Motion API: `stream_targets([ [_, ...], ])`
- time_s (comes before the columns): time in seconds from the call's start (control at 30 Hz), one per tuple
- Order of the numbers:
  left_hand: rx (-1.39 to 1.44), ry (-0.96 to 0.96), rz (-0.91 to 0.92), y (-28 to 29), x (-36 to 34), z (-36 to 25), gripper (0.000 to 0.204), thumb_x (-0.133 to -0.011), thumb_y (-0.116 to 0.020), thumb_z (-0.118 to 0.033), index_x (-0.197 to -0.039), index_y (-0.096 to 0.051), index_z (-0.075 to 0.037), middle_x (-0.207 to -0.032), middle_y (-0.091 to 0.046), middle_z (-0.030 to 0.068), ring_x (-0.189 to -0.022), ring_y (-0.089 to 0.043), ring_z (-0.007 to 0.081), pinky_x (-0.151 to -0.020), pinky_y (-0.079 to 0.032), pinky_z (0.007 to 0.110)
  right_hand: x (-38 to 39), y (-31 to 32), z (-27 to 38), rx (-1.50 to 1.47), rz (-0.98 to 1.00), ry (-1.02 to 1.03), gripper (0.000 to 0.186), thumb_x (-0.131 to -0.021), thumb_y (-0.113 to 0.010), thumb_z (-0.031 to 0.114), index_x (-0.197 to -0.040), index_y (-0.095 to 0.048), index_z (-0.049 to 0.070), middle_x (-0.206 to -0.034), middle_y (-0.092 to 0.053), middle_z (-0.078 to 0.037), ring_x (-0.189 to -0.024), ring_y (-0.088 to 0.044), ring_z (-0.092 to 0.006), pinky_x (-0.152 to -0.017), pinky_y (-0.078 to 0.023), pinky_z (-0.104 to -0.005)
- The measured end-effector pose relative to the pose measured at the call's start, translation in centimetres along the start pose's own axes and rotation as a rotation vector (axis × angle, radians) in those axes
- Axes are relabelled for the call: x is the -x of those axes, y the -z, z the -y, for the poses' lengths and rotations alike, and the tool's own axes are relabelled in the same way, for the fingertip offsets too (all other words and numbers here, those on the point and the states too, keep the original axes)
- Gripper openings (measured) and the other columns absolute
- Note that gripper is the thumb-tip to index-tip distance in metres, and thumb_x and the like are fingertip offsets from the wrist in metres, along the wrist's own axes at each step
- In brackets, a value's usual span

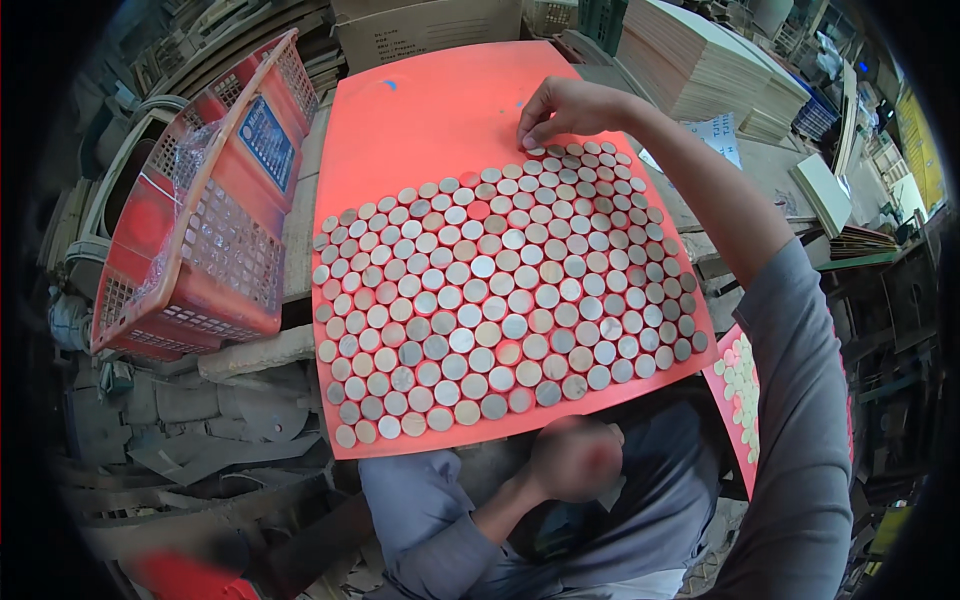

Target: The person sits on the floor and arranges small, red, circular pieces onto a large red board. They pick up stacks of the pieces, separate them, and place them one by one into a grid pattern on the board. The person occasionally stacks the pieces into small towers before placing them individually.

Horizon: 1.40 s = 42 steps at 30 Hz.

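Observation:
A bright coral-red sheet [430, 110] lies across the work surface. Rows of small pale round discs [483, 267], shaded from white to tan and grey, cover its near and middle part. At the far right end of the uppermost row, my right hand [575, 108] is closed in a pinch, its fingertips on a small disc [537, 151] at the sheet's surface. Below the sheet's near edge, over my lap, my left hand [577, 460] is blurred. Its fingers cannot be made out, nor what they may hold.
An orange-pink plastic basket [190, 240] stands left of the sheet. A cardboard box [430, 25] is behind it. Stacked pale boards [690, 60] rise at the far right. Another red sheet with pale discs [738, 385] shows beside my right arm.

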<state>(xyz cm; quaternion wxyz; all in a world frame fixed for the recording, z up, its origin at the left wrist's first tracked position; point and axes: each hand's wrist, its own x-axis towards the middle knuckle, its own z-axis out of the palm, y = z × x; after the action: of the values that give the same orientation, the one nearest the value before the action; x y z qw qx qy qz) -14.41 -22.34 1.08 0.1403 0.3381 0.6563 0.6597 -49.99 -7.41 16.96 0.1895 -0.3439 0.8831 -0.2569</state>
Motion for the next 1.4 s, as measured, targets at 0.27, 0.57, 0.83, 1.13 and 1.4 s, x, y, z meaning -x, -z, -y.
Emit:
stream_targets([
  [0.27,-0.001,-0.028,-0.038,-0.3,0.0,0.2,0.018,-0.091,-0.058,-0.022,-0.086,-0.054,-0.006,-0.060,-0.050,0.0087,-0.052,-0.053,0.0262,-0.052,-0.041,0.034,0.7,-0.3,1.1,-0.036,-0.055,0.019,0.024,-0.089,-0.071,0.014,-0.109,-0.069,0.001,-0.099,-0.071,-0.005,-0.091,-0.065,-0.0128,-0.087,-0.050,-0.0289],
  [0.57,0.400,0.083,0.067,0.0,0.4,-0.8,0.026,-0.092,-0.052,-0.025,-0.083,-0.057,-0.001,-0.067,-0.051,0.0004,-0.060,-0.049,0.0071,-0.056,-0.038,0.025,13.0,-1.7,10.8,-0.090,-0.492,0.072,0.024,-0.092,-0.066,0.020,-0.103,-0.068,-0.001,-0.093,-0.071,-0.007,-0.087,-0.067,-0.0159,-0.082,-0.053,-0.0297],
  [0.83,0.780,0.154,0.173,-2.9,0.4,0.3,0.045,-0.089,-0.066,-0.022,-0.125,-0.048,-0.001,-0.094,-0.055,-0.0003,-0.080,-0.052,0.0072,-0.073,-0.043,0.023,29.9,-20.2,20.4,0.112,-0.309,0.024,0.055,-0.071,-0.083,0.026,-0.113,-0.055,0.004,-0.118,-0.058,-0.017,-0.102,-0.062,-0.0326,-0.085,-0.052,-0.0382],
  [1.13,0.837,0.130,0.086,-6.9,1.7,1.0,0.112,-0.078,-0.082,-0.031,-0.153,0.000,-0.014,-0.144,-0.033,0.0153,-0.131,-0.046,0.0284,-0.107,-0.040,0.040,32.2,-27.9,20.0,0.137,-0.263,-0.366,0.053,-0.069,-0.074,0.006,-0.117,-0.050,0.002,-0.106,-0.061,-0.018,-0.100,-0.062,-0.0363,-0.080,-0.053,-0.0421],
  [1.4,0.889,0.143,0.046,-6.2,3.1,0.7,0.128,-0.068,-0.080,-0.005,-0.155,0.011,-0.029,-0.159,-0.011,0.0151,-0.146,-0.020,0.0366,-0.116,-0.025,0.048,31.7,-29.3,19.5,0.168,-0.260,-0.357,0.036,-0.070,-0.073,0.004,-0.104,-0.062,0.000,-0.086,-0.065,-0.017,-0.080,-0.067,-0.0352,-0.071,-0.054,-0.0423],
])
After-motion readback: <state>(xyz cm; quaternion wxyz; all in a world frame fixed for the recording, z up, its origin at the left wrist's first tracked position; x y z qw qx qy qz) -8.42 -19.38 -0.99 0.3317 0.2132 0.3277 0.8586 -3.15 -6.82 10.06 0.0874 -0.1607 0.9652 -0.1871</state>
